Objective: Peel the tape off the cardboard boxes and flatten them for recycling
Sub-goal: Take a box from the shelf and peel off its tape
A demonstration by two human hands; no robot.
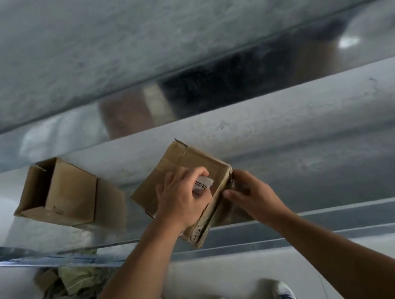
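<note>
Left grip (pixel 180 196) pinches a label (pixel 203 183) atop the box (pixel 200 159); right grip (pixel 250 192) clamps its edge.

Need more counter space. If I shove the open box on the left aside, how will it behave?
The open box shows nothing inside, so it is probably light and should slide easily on the smooth metal counter. With one end open and unbraced, its walls may flex or skew if pushed near that end.
</note>
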